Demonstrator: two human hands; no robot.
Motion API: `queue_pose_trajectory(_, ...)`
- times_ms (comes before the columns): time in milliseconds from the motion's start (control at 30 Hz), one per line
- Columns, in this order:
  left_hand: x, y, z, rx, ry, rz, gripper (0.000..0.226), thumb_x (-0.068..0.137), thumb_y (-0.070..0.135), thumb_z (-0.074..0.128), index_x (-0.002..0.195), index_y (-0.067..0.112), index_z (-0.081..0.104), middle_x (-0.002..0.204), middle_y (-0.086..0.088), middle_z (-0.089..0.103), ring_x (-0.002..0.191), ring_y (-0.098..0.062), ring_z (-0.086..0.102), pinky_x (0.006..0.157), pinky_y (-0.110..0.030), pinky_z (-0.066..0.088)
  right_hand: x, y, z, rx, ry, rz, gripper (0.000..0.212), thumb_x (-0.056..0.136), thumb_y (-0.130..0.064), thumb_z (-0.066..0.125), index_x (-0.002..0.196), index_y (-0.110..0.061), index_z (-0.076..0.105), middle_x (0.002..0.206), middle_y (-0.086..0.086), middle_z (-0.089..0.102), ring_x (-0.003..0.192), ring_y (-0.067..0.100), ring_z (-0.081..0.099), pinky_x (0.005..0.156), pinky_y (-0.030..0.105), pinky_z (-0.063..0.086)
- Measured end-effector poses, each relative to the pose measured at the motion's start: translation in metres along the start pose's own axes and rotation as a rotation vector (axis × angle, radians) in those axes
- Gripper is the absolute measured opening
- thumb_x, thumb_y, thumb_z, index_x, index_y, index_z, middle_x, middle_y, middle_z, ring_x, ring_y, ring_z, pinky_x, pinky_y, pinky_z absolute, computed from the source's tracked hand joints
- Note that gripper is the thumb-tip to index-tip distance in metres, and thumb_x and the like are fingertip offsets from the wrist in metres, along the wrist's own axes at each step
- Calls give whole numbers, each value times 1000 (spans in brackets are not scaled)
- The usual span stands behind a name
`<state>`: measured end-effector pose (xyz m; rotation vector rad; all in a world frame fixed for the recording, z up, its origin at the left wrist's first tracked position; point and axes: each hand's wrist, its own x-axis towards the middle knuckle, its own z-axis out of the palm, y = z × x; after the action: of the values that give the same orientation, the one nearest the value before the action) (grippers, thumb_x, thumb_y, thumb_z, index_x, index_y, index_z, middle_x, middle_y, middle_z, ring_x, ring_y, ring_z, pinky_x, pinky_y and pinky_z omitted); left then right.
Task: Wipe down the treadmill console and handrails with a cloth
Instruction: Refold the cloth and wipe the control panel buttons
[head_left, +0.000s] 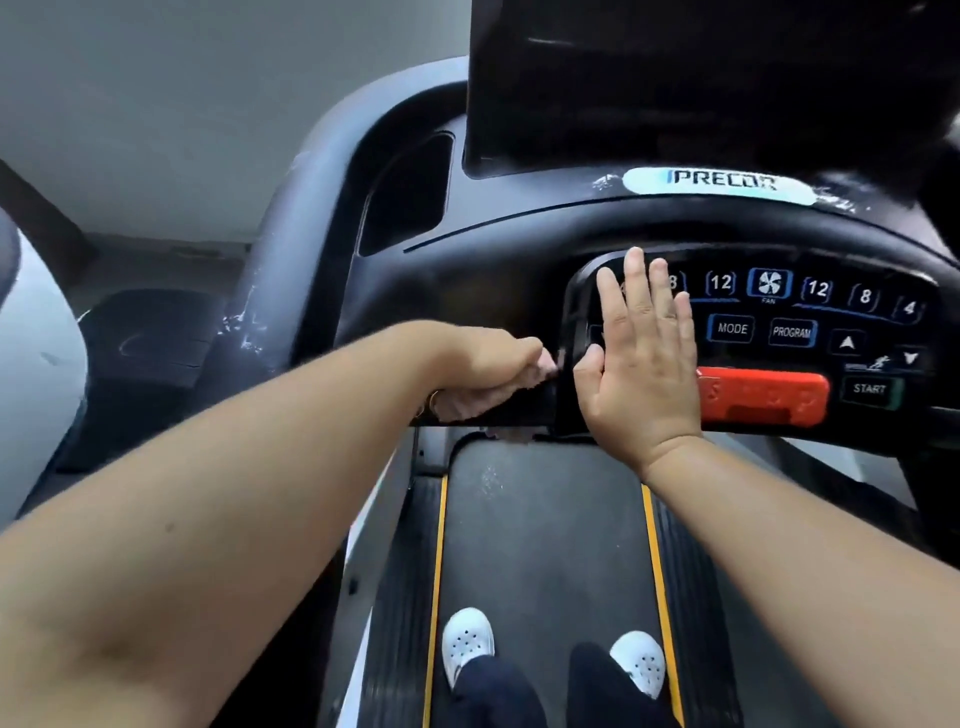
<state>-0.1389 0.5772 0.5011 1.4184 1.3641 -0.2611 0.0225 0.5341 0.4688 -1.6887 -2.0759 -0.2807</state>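
Two hands on the black plastic treadmill console (519, 260): left hand (488, 374) gripping its edge, right hand (644, 364) flat and open, so it's the console step, and with no cloth showing the next swipe needs one.

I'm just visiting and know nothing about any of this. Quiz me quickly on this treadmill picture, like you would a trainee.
1. True or false: the right hand lies flat, fingers straight, on the keypad.
2. The red stop bar sits directly left of which button? A) MODE B) START C) FAN
3. Short answer: does the left hand lie flat or hold a grip?
Key: 1 true. 2 B. 3 It holds a grip, fingers curled round the front handrail.
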Motion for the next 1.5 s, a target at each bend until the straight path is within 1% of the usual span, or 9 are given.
queue_pose_trajectory(133,0,-33,-20,77,-44,-89,51,98,30,25,63,1,47,43,-18,56,32,-23,47,34,-18,35,-1,1,-1,-10,-17,-7,69,81,-23,40,148,-9,29,157,16,22,146,32,15,119,45,7)
queue_pose_trajectory(233,-3,-60,-41,365,-19,-177,47,91,33,29,78,1,61,77,-27,68,58,-29,55,58,-28,46,0,1,-1,7,-10,-5,69,81,-22,40,147,-9,29,156,15,24,145,32,16,119,44,6)
queue_pose_trajectory(367,-1,-57,-41,491,11,-195,64,91,46,22,74,5,67,61,-13,64,55,-29,57,70,-36,53,1,1,0,-20,1,-4,68,80,-21,41,146,-7,33,155,17,26,144,33,18,119,47,11)
queue_pose_trajectory(533,2,-19,-15,57,-92,-81,72,92,69,18,84,20,70,50,-9,30,39,-18,31,43,-22,39,1,-1,0,-19,-9,-5,69,79,-22,41,146,-7,33,155,17,26,144,33,18,118,49,13)
queue_pose_trajectory(733,-18,-51,-33,438,-119,-145,100,89,69,0,82,1,74,56,-20,61,43,-29,55,53,-33,55,1,0,-2,-19,-26,1,70,79,-22,40,146,-7,32,156,16,25,145,32,17,119,48,11)
queue_pose_trajectory(933,-24,-68,-43,597,-91,-325,45,103,47,31,132,18,49,82,1,61,65,-15,55,79,-28,43,1,0,-3,-2,-41,6,70,79,-22,40,147,-8,32,156,14,24,145,31,16,118,48,12)
queue_pose_trajectory(1133,-60,-46,-71,1012,-10,-174,25,89,33,41,99,21,61,101,-1,68,94,-26,62,82,-30,48,2,-1,-6,27,-77,18,69,79,-23,39,147,-10,30,157,13,23,145,29,14,119,46,9)
queue_pose_trajectory(1333,-69,-16,-59,-74,471,241,24,77,13,51,97,23,57,86,1,64,79,-18,58,72,-29,45,12,-15,-25,292,-62,177,59,81,-30,35,136,-16,49,152,7,36,144,23,21,120,38,5)
queue_pose_trajectory(1500,-77,46,-22,-846,226,469,26,95,26,47,99,10,67,95,-18,70,78,-29,68,71,-38,53,30,-26,-73,1050,-97,541,31,92,-37,52,118,-20,60,109,-5,65,99,7,59,90,27,45)
